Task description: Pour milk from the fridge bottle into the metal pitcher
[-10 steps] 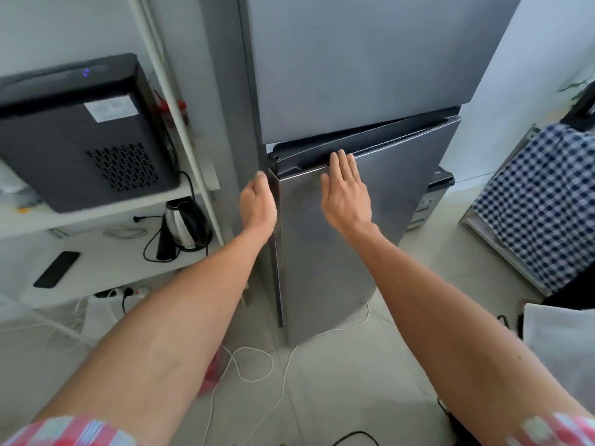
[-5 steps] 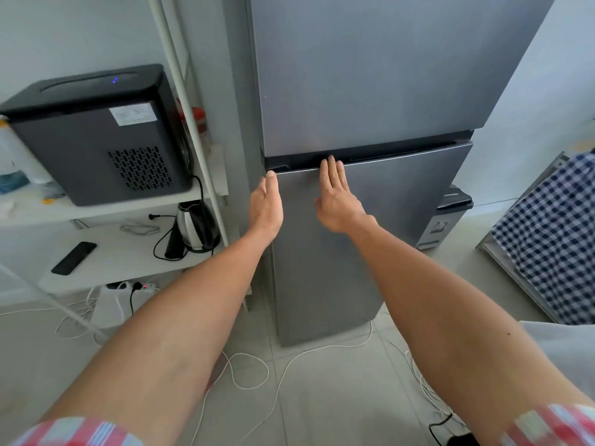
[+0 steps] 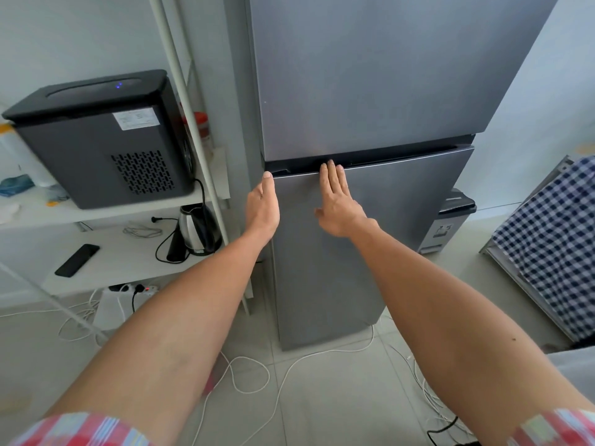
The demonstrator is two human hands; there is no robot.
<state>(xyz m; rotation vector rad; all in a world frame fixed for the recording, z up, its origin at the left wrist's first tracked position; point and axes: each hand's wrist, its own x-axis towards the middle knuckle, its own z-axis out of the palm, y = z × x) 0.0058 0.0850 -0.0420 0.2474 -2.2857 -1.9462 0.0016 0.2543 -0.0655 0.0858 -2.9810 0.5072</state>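
A tall grey two-door fridge stands in front of me with both doors shut. My right hand lies flat on the lower door, fingertips at its top edge by the dark handle groove. My left hand rests with straight fingers against the lower door's left corner. Neither hand holds anything. No milk bottle or metal pitcher is in view.
A white shelf unit stands left of the fridge, carrying a black appliance, a steel kettle and a dark phone. White cables trail over the tiled floor. A small bin and a checked cloth are at right.
The lower fridge door, ajar a second ago, has swung shut under my hands. Both hands stay pressed at its top edge; my view has shifted slightly.
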